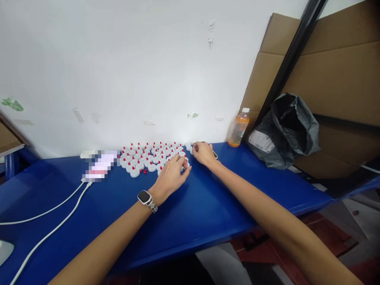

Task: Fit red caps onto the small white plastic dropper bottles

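Observation:
Many white round caps point(135, 173), most with a small red tip standing up in the middle, sit in close rows on the blue table by the wall. My left hand point(170, 176), with a watch on its wrist, is over the front right of these rows. Its fingers are curled, and what they hold, if anything, is too small to make out. Just to the right, my right hand point(204, 153) has its fingertips closed at a white cap without a visible red tip point(189, 148). Several loose red tips point(145, 171) lie at the front of the rows.
A pixelated phone-like object point(102, 164) with white cables lies at left. Behind my right hand, a dark flat object point(215, 155) is partly hidden. An orange drink bottle point(239, 128), a grey plastic bag point(279, 134) and cardboard point(341, 71) stand at right. The white wall point(148, 71) borders the table.

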Available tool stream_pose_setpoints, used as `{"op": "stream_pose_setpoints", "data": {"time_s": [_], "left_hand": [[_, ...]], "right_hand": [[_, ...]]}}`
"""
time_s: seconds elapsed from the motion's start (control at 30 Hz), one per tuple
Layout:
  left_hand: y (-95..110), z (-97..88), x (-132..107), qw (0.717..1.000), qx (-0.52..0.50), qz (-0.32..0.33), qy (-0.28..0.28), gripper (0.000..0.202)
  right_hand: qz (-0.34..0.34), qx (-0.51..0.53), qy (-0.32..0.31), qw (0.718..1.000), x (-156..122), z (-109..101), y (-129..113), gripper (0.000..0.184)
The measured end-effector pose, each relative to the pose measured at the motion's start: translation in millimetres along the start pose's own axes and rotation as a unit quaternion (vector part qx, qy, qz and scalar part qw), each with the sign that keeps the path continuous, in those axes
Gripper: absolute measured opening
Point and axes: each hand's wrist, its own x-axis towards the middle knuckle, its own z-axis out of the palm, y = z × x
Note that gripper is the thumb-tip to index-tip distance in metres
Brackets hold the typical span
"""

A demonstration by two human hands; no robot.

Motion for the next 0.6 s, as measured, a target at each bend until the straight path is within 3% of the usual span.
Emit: {"op": "stream_pose_setpoints", "data": {"time_s": [0.1,0.17,0.23,0.3,0.5,0.6], "left_hand": [[-6,-4.8,-8,0.999,0.001,0.006,0.05,0.013],[-10,-8.9,-13,0.997,0.002,0.014,0.075,0.025],[-13,-13.2,-19,0.997,-0.001,0.03,0.078,0.035],[-17,-18.1,-27,0.998,-0.003,0.039,0.055,0.032],[-36,-43.5,-77,1.0,-0.014,0.004,-0.026,0.026],[-52,-57.5,-103,0.997,0.025,-0.066,-0.026,0.028]], "right_hand": [[-0.041,0.117,0.046,0.991,-24,-9,-7,0.014],[-0.072,0.208,0.062,0.973,-46,-17,-20,0.014],[-0.095,0.279,0.053,0.954,-68,-23,-37,0.015],[-0.103,0.325,0.047,0.939,-87,-27,-56,0.013],[-0.143,0.371,-0.012,0.917,-109,-17,-101,0.014],[-0.177,0.318,-0.026,0.931,-102,-6,-118,0.017]]}}
